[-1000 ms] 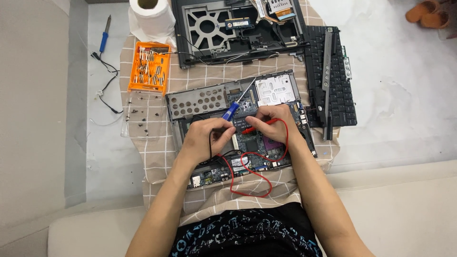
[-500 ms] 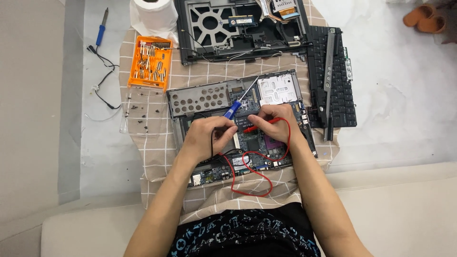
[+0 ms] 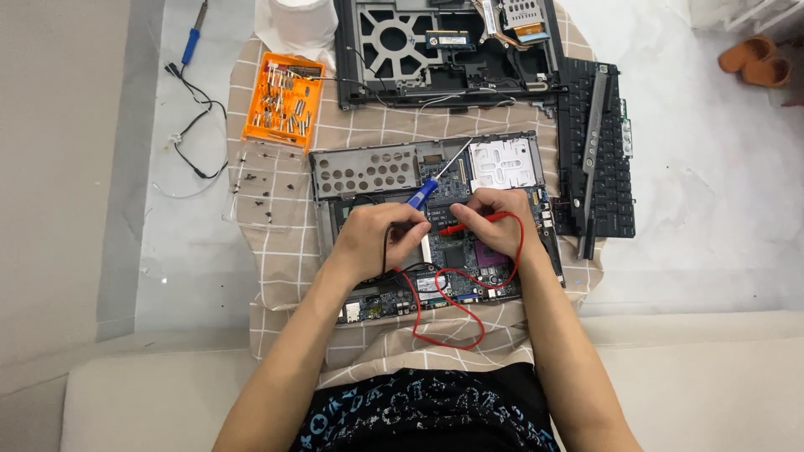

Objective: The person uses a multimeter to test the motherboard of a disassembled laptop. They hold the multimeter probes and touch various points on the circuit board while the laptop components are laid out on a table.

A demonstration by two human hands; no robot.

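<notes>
Motherboard (image 3: 452,251): bare laptop board in its open lower chassis, on the checked cloth (image 3: 285,251) straight before the person, under both hands
Left hand (image 3: 377,243): fingers curled shut round a blue-handled screwdriver (image 3: 423,194), whose shaft slants up to the right across the board; a black lead (image 3: 386,247) runs under the palm
Right hand (image 3: 490,222): fingers pinched on a red probe (image 3: 465,226), tip pointing left toward the middle of the board
Red lead (image 3: 452,310): one, looping slack off the front of the board and back up to the right hand
Handling: board likely stiff, thin and fragile, best taken by its edges; the probe and screwdriver look light and want a pen-like grip
Count: one board, one screwdriver, one red probe, two hands
Around: one orange tray of bits (image 3: 283,100) on the left; a second stripped chassis (image 3: 448,50) beyond; one black keyboard (image 3: 596,159) at the right; loose screws (image 3: 264,188) left of the board; one white paper roll (image 3: 293,21); one blue soldering iron (image 3: 193,42) on the worktop (image 3: 712,209)
</notes>
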